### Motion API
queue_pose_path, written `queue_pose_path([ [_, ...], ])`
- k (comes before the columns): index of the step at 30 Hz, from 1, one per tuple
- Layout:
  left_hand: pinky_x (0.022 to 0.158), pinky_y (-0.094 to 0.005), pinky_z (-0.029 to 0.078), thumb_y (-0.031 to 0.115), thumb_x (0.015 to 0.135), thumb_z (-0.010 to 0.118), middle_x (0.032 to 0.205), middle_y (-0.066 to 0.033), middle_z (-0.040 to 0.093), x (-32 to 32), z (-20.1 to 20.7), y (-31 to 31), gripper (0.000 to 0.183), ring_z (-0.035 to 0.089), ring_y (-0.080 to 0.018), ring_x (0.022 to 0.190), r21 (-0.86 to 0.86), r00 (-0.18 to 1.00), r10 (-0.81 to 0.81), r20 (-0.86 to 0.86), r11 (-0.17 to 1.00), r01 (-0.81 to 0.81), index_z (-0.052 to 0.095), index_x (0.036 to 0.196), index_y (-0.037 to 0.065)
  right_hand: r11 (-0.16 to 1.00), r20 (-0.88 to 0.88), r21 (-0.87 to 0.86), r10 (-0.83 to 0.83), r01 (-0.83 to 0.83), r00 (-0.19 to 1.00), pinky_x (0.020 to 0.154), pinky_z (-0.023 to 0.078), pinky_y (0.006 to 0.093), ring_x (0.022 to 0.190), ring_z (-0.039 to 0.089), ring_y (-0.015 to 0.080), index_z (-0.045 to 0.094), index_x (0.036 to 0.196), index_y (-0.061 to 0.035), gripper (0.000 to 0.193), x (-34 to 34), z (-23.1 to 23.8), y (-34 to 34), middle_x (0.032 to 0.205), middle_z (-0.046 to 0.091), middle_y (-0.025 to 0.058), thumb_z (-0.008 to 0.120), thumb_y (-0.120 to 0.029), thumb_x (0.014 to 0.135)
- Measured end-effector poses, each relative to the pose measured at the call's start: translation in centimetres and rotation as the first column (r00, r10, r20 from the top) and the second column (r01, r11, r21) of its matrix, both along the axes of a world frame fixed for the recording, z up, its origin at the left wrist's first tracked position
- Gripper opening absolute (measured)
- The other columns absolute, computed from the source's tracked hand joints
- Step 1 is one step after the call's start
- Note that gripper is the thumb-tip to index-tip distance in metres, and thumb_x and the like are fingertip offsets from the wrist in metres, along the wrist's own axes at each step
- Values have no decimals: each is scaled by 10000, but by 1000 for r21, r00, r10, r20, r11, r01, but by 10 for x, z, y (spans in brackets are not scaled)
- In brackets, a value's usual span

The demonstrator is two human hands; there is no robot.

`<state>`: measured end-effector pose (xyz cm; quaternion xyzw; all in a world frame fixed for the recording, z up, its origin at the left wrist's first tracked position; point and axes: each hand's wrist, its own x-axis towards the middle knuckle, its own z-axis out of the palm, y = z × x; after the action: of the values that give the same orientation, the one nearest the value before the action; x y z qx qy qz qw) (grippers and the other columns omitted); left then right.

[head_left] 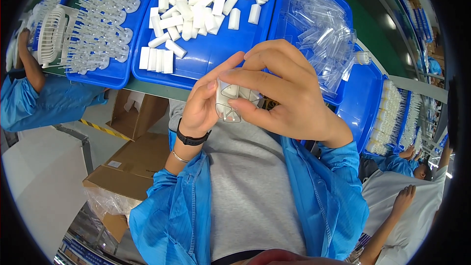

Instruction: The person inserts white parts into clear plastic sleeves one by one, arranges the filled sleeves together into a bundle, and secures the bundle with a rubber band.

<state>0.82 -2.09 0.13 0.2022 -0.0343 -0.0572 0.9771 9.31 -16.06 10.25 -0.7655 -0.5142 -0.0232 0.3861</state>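
In front of my chest, both hands hold a clear plastic part (227, 113) divided into rounded compartments, with white pieces showing inside some of them. My left hand (196, 108) is closed around its left side, forefinger stretched along the back. From the right, my right hand (289, 93) bends over the part, its thumb and fingertips pressed on the compartment end. My fingers hide much of the part. Just beyond lies a blue tray (206, 64) with a heap of white foam-like blocks (196, 10). A few similar blocks (156, 60) stand in a row at its near left.
Clear plastic sleeves (321, 29) fill a blue tray at the right. Translucent stemmed parts (105, 24) crowd a tray at the left. A cardboard box (130, 162) sits below left. Co-workers' arms (32, 64) show at both sides.
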Motion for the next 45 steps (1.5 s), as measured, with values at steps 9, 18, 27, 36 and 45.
queue_pose_path([
  [9, 1017, -363, 353, 215, 900, 387, 1356, -213, 366, 3, -5, -2, 581, 429, -266, 1222, -331, 989, -29, 148, 941, 77, 217, 1360, -95, 1000, 55, -3, -13, 13, 998, 604, 426, 305, 764, 531, 191, 665, 975, -121, 404, 4, -4, 1, 800, 567, 16, 746, -162, 581],
  [18, 984, -363, 398, 261, 885, 433, 1289, -207, 441, 3, -21, 4, 621, 469, -260, 1182, -173, 995, -25, 94, 984, 41, 224, 1368, -69, 998, -59, 29, 49, -48, 997, 744, 442, 334, 822, 569, 234, 581, 1143, -38, 604, 8, 3, -4, 860, 603, 63, 779, -163, 586],
  [27, 687, -344, 570, 282, 854, 490, 1319, -244, 392, 2, -7, 1, 692, 553, -287, 1068, -130, 995, 47, -88, 990, -58, 190, 1381, -51, 997, -148, 78, 30, -18, 988, 676, 449, 315, 744, 550, 191, 583, 1165, -90, 559, 8, -4, -7, 808, 605, 26, 734, -93, 627],
  [36, 770, -392, 561, 258, 847, 527, 1357, -268, 321, 6, -7, 0, 724, 520, -327, 1110, -107, 997, 53, -49, 993, -58, 149, 1394, -28, 995, -112, 98, 25, -14, 993, 716, 462, 338, 847, 599, 243, 631, 959, -52, 378, 9, -5, -13, 865, 636, 69, 774, -99, 612],
  [45, 825, -405, 537, 221, 863, 504, 1380, -263, 285, 6, -10, 1, 685, 474, -330, 1164, -191, 999, 42, 9, 981, -40, 147, 1395, -23, 996, 230, 80, -61, 43, 971, 665, 426, 305, 812, 582, 194, 650, 791, -118, 236, 10, -15, -15, 835, 596, 20, 751, -137, 579],
])
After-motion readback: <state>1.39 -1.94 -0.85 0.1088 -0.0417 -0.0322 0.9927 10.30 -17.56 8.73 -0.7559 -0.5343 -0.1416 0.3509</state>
